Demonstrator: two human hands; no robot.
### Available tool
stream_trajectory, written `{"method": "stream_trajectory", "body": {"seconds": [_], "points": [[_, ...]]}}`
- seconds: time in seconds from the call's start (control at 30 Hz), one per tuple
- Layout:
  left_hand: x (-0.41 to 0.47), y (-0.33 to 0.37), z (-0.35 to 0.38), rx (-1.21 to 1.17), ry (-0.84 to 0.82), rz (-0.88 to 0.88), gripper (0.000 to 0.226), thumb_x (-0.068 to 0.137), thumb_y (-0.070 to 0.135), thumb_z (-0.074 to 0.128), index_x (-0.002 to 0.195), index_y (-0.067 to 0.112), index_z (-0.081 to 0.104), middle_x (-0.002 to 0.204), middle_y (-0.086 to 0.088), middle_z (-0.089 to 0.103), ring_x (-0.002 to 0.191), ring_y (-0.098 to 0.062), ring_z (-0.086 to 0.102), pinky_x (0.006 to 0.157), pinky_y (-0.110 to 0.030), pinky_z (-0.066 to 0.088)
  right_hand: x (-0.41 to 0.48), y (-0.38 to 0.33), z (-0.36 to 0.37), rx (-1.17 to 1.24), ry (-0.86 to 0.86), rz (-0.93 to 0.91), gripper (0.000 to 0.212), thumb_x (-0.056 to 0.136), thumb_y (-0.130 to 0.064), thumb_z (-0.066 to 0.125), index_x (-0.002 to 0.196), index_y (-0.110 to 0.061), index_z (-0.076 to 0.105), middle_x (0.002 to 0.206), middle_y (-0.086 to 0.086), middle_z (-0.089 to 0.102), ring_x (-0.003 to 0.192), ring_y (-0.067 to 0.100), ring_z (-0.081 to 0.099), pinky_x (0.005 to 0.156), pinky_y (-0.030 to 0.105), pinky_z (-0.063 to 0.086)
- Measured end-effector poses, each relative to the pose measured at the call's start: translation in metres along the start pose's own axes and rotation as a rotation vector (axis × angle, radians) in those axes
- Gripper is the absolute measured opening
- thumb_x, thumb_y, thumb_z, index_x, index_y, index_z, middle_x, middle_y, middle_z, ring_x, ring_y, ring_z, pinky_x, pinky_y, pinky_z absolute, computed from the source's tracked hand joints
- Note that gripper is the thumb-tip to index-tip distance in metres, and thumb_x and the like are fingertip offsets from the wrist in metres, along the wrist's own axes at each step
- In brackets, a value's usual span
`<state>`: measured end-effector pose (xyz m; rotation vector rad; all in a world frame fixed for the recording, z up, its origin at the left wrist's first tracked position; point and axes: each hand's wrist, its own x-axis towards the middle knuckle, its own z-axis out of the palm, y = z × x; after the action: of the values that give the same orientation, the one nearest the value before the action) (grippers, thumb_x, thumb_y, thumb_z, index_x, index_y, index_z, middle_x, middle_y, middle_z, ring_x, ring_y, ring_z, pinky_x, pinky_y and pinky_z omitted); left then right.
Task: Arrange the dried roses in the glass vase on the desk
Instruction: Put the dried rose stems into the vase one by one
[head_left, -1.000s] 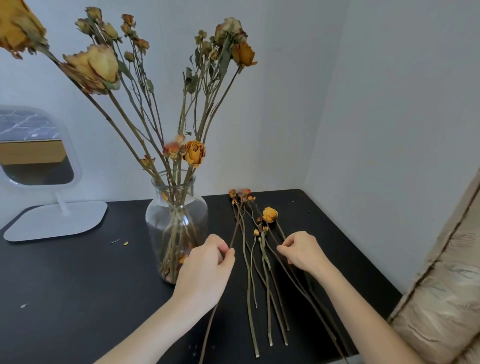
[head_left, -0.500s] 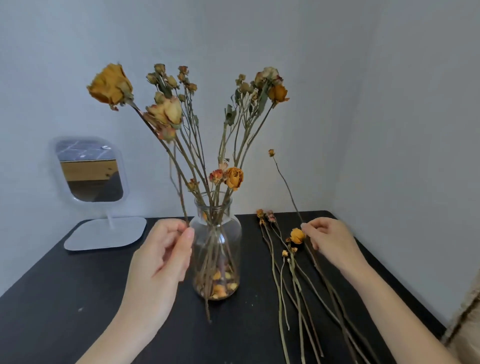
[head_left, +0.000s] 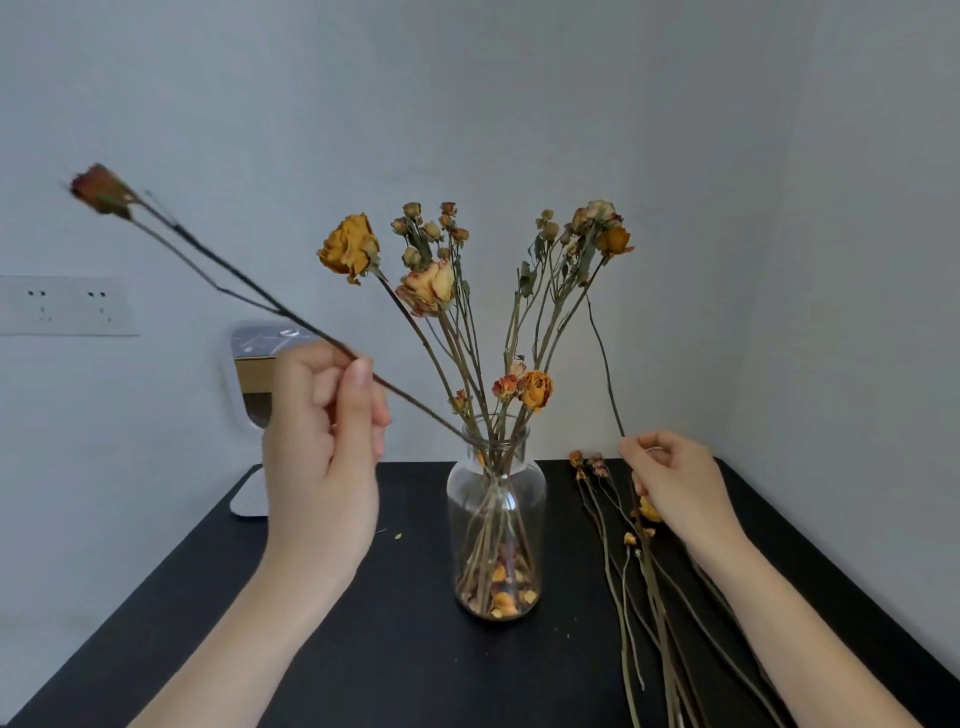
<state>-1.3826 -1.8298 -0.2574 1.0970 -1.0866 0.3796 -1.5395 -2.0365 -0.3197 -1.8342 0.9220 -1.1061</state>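
A clear glass vase (head_left: 496, 525) stands mid-desk and holds several dried yellow and orange roses (head_left: 431, 283), with loose petals at its bottom. My left hand (head_left: 324, 441) pinches a long dark stem with a reddish dried rose (head_left: 101, 189) at its upper-left tip; the stem's lower end reaches the vase's mouth. My right hand (head_left: 672, 480) pinches a thin stem (head_left: 602, 358) that rises upright to the right of the vase; its head blends into the bouquet. Several more dried roses (head_left: 636, 571) lie flat on the black desk (head_left: 363, 649) under my right hand.
A white-framed standing mirror (head_left: 249, 384) sits at the back left of the desk, partly behind my left hand. A white wall socket plate (head_left: 67, 306) is on the wall at left. Walls close the desk in at the back and right.
My left hand has risen and swung its stem, the rose head now far up left and the end at the vase mouth. My right hand lifted its thin stem higher. The camera tilted upward.
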Motion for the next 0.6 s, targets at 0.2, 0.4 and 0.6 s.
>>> {"method": "stream_trajectory", "body": {"seconds": [0.2, 0.4, 0.6], "points": [[0.004, 0.003, 0.020, 0.074, -0.053, 0.130, 0.008, 0.094, 0.032, 0.036, 0.089, 0.036, 0.040, 0.067, 0.006, 0.052, 0.056, -0.003, 0.048, 0.050, -0.011, 0.036, -0.001, -0.003, -0.002, -0.002, 0.000, -0.004, 0.006, 0.090, -0.024, 0.055, 0.086, -0.022, 0.060, 0.054, -0.003, 0.055, 0.044, 0.001, 0.048, 0.053, 0.018, 0.037], [0.008, -0.008, 0.025, 0.204, -0.040, 0.151, 0.008, 0.096, 0.023, 0.037, 0.092, 0.018, 0.042, 0.066, 0.009, 0.050, 0.061, -0.003, 0.051, 0.053, -0.009, 0.039, 0.001, -0.001, -0.005, -0.017, 0.004, -0.020, 0.008, 0.090, -0.024, 0.056, 0.082, -0.026, 0.058, 0.055, -0.003, 0.056, 0.048, 0.005, 0.050, 0.054, 0.019, 0.042], [0.005, -0.012, 0.036, 0.223, -0.120, 0.162, 0.004, 0.095, 0.018, 0.038, 0.093, 0.020, 0.040, 0.066, 0.014, 0.048, 0.062, 0.003, 0.052, 0.055, -0.003, 0.037, 0.001, 0.001, -0.002, -0.020, 0.008, -0.019, 0.010, 0.089, -0.025, 0.057, 0.079, -0.026, 0.057, 0.056, -0.001, 0.057, 0.050, 0.007, 0.051, 0.055, 0.019, 0.041]]}}
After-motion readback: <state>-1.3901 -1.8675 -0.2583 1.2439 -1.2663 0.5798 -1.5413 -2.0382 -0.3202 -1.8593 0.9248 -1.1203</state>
